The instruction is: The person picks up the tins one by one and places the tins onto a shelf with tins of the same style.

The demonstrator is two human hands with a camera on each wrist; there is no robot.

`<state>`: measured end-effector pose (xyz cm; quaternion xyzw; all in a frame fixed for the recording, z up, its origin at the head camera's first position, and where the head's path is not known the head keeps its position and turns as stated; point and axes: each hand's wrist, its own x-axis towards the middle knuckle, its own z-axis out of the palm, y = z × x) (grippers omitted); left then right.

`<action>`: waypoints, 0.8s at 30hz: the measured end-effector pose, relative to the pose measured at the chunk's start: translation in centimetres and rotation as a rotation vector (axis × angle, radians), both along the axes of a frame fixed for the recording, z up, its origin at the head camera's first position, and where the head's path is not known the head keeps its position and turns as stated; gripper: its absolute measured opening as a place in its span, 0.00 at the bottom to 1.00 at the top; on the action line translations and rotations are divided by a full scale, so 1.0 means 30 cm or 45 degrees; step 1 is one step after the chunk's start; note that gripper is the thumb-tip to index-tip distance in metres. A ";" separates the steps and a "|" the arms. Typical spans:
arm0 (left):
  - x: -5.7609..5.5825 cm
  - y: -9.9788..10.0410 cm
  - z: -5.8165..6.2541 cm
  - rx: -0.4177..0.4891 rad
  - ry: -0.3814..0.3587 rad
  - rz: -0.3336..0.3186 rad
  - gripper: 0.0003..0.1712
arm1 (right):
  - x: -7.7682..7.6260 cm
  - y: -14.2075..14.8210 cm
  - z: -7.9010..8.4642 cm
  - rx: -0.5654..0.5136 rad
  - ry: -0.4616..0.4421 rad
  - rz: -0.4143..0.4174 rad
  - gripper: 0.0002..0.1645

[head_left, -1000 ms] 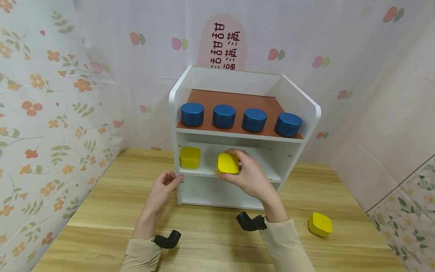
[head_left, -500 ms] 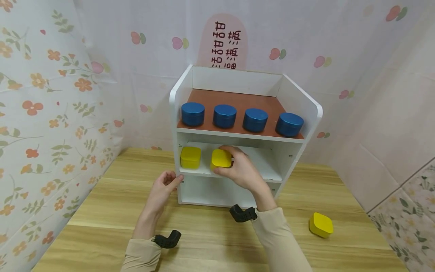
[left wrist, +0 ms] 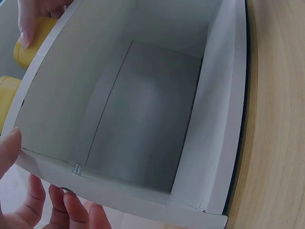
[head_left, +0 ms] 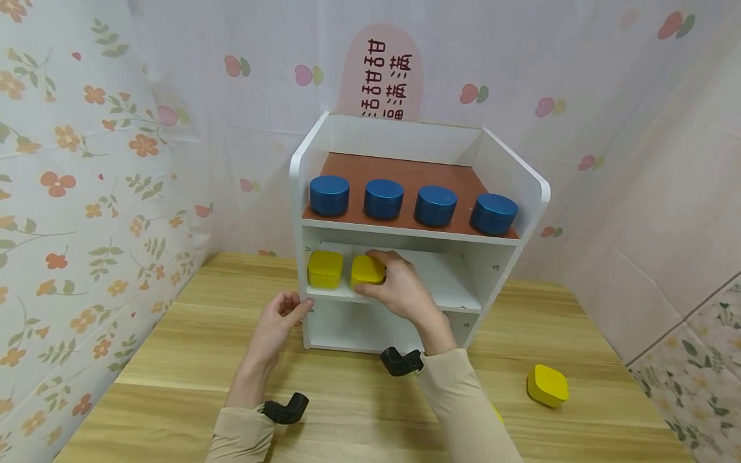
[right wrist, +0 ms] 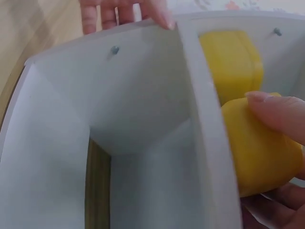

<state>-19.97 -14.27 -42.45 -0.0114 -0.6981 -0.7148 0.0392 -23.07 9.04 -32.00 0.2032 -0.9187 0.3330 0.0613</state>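
Observation:
On the middle tier of a white shelf unit (head_left: pixel 384 228), my right hand (head_left: pixel 399 289) holds a square yellow tin (head_left: pixel 366 271) between thumb and fingers. The right wrist view has the thumb on this tin (right wrist: pixel 259 148) and fingers beneath it. Another yellow tin (head_left: pixel 325 269) sits to its left, at the left end of the tier, a narrow gap between them in the head view. My left hand (head_left: pixel 279 321) grips the front edge of the unit's left side panel; in the left wrist view its thumb lies at the edge and its fingers (left wrist: pixel 71 210) are on the outer side.
Several round blue tins (head_left: pixel 383 199) stand in a row along the brown top tier. A yellow tin (head_left: pixel 547 386) lies on the wooden table (head_left: pixel 585 341) at the right. A sliver of something yellow (head_left: pixel 496 413) shows beside my right sleeve. The lowest compartment (head_left: pixel 361 326) is below.
My right hand has carried the yellow tin left and back, onto the middle tier near the other tin. A yellow sliver has come into sight beside the right sleeve. The left hand stays put.

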 end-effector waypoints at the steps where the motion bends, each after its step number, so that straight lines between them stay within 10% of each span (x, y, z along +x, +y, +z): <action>1: 0.000 0.000 0.000 0.000 0.001 0.001 0.18 | 0.000 -0.002 0.000 0.005 0.002 -0.003 0.39; 24: 0.001 0.001 0.001 -0.016 -0.002 0.008 0.19 | -0.027 0.002 0.010 0.045 -0.050 0.047 0.40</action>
